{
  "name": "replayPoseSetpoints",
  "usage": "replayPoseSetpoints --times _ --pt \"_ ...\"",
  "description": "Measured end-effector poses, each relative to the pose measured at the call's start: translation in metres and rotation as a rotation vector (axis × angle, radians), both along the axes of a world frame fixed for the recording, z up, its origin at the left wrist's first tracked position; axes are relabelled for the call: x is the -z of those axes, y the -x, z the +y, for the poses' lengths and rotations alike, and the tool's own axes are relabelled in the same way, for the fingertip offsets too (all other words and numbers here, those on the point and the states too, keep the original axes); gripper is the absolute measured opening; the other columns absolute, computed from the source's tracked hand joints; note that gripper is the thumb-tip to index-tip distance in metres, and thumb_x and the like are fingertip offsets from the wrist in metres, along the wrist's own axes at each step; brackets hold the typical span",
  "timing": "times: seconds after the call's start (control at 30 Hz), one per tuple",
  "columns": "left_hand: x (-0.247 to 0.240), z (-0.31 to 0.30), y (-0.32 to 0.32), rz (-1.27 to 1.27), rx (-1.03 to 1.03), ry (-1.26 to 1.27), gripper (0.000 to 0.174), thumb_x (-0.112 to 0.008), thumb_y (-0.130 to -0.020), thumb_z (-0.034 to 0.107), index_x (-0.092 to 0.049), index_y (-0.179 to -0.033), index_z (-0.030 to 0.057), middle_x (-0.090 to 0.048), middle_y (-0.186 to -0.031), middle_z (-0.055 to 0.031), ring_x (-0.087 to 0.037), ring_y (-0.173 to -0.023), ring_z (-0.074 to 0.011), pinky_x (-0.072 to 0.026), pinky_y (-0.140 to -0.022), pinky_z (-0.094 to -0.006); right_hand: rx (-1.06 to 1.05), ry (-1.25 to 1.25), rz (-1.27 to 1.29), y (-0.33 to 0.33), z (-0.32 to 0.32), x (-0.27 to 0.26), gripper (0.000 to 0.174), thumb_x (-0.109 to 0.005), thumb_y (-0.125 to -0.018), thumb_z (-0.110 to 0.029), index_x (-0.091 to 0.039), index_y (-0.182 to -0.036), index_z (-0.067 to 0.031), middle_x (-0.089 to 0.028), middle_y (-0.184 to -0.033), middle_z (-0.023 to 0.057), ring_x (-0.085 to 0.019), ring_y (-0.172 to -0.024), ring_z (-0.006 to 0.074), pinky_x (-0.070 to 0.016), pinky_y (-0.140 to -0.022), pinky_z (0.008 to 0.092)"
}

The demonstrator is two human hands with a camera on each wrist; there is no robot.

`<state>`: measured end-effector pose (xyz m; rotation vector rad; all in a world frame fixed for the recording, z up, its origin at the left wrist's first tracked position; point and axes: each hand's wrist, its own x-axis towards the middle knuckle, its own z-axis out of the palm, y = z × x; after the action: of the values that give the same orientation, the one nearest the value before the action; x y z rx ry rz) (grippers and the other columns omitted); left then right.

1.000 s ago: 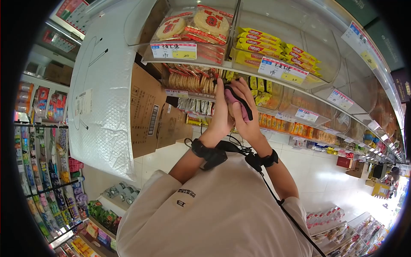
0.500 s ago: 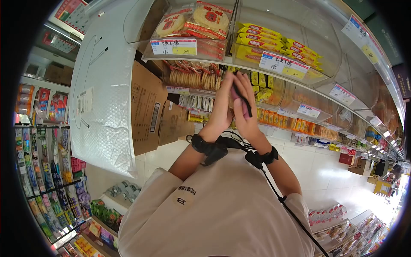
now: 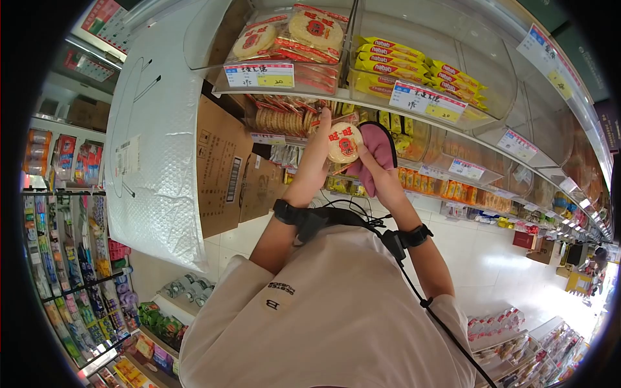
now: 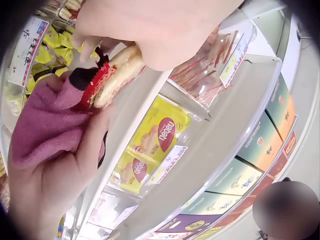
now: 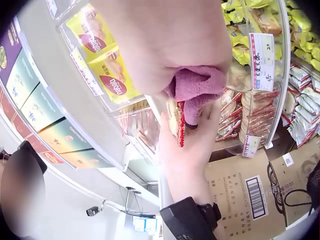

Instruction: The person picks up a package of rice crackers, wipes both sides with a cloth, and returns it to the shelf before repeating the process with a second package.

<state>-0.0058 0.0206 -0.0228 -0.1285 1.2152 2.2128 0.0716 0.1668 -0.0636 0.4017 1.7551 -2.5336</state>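
In the head view my left hand holds a round rice-cracker packet, white with red print, its face turned toward me. My right hand grips a pink cloth with a black edge, pressed against the packet's right side. Both hands are raised in front of the second shelf. The left wrist view shows the packet edge-on between left fingers, with the cloth against it. In the right wrist view the cloth bunches under my right hand, beside the packet.
Clear plastic shelf bins hold yellow Nabati wafers and more cracker packets, with price labels in front. A cardboard box and a white wrapped pillar stand left. The tiled aisle floor runs to the right.
The hands have dropped slightly and opened apart. The packet, edge-on and hidden between the palms before, now faces me, with the cloth spread at its right.
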Motion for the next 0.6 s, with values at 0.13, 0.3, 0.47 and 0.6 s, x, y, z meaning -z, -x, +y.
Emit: replayPoseSetpoints --times 0.13,0.3,0.47,0.6 --pt "-0.006 -0.003 -0.007 0.27 0.131 0.113 0.049 -0.06 -0.102 0.042 -0.061 -0.131 0.0031 -0.069 -0.112 -0.0048 -0.067 -0.094 -0.0081 -0.054 -0.08 -0.0247 0.064 -0.061 -0.041 -0.002 0.006 -0.006 0.026 -0.065 -0.1 -0.033 -0.065 -0.112 -0.0089 -0.058 -0.073 -0.0047 -0.045 -0.051 0.0024 -0.0335 -0.043 0.0216" --pt "-0.001 -0.012 -0.027 0.382 0.244 0.233 0.047 -0.072 -0.095 0.019 -0.054 -0.135 0.0017 -0.065 -0.118 -0.0056 -0.064 -0.102 -0.0116 -0.054 -0.086 -0.0269 0.128 -0.081 -0.009 -0.004 0.016 -0.01 0.023 -0.067 -0.099 -0.027 -0.065 -0.113 -0.008 -0.062 -0.085 -0.0055 -0.049 -0.059 -0.0001 -0.0354 -0.047 0.0187" --pt "-0.033 -0.034 -0.033 0.6 0.33 0.463 0.046 -0.074 -0.093 0.019 -0.056 -0.129 -0.0026 -0.066 -0.115 -0.0083 -0.066 -0.103 -0.0138 -0.0559 -0.085 -0.0292 0.049 -0.022 0.071 -0.015 0.015 -0.006 0.023 -0.07 -0.097 -0.019 -0.065 -0.115 -0.0057 -0.063 -0.094 -0.0042 -0.057 -0.079 0.0025 -0.0455 -0.066 0.0195" --pt "-0.046 -0.064 -0.03 0.7 0.474 0.568 0.043 -0.076 -0.091 0.017 -0.059 -0.124 -0.0046 -0.067 -0.113 -0.0089 -0.066 -0.102 -0.0145 -0.0553 -0.086 -0.0297 -0.181 -0.087 0.009 -0.028 0.024 0.002 0.029 -0.073 -0.094 -0.017 -0.062 -0.117 -0.0038 -0.064 -0.098 -0.003 -0.056 -0.083 0.0038 -0.0474 -0.07 0.0217"
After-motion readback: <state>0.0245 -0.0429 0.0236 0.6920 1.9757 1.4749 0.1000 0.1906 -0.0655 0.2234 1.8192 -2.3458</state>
